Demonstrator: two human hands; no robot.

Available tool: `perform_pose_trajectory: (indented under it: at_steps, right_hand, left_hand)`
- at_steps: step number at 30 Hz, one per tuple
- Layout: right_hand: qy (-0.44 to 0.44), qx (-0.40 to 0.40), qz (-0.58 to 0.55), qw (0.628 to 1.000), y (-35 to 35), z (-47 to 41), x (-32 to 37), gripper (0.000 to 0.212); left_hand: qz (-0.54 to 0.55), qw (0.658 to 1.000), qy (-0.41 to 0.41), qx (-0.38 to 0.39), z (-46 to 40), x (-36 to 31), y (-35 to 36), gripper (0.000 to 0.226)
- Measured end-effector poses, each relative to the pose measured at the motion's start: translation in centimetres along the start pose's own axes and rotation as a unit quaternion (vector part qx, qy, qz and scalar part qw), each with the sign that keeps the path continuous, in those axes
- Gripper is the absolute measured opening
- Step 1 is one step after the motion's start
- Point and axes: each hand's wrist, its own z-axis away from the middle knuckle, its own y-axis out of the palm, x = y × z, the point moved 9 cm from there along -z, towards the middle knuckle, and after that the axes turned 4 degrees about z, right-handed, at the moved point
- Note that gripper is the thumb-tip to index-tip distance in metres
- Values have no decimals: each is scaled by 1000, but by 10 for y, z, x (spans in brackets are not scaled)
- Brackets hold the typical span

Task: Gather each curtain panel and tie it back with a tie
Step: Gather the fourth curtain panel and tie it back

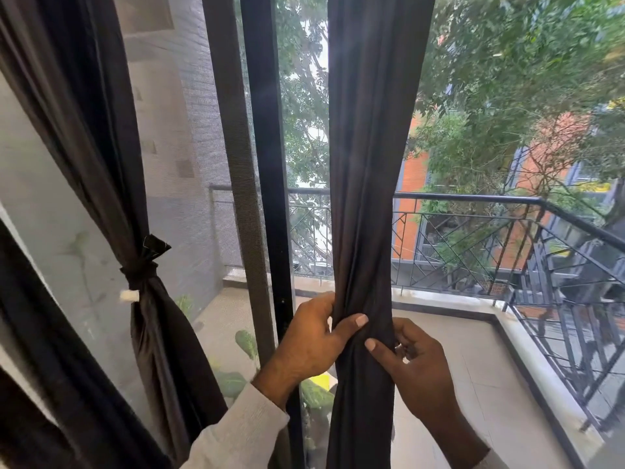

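Before balcony glass hang two dark curtain panels: one tied, one pinched by both hands.

Daylit glass door, dark frame – beyond, a tiled balcony floor (black railing), trees.

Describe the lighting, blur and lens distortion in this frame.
Head view: daylight backlights the gathered dark curtain panel, flattening its folds; left hand and right hand gripping it stay sharp; green tree foliage smears with blur at upper right; the wide lens bows the black window frame and black metal balcony railing.
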Motion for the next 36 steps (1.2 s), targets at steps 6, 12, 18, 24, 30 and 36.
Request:
perform_pose_trajectory:
  at_steps: [6, 12, 18, 24, 30, 36]
  right_hand:
    - [21, 20, 7, 1000, -3, -15, -12, 14]
    - [23, 43, 9, 999, 7, -20, -12, 15]
    - [22, 7, -10, 1000, 6, -14, -10, 25]
    - [9, 11, 4, 1000, 14, -7, 10, 27]
    - [-31, -56, 69, 996, 9, 2, 24, 23]
    - [-68, -88, 126, 986, 1, 12, 29, 21]
  left_hand:
    - [43, 999, 19, -2, 5, -3, 3, 39]
    - [-37, 998, 10, -53, 7, -5, -18, 44]
    - [67, 990, -37, 120, 13, -4, -19, 5]
    - [-17, 999, 2, 36, 14, -3, -24, 34]
    - [-1, 999, -23, -27, 19, 0, -12, 25]
    - [-15, 999, 5, -52, 14, -8, -7, 27]
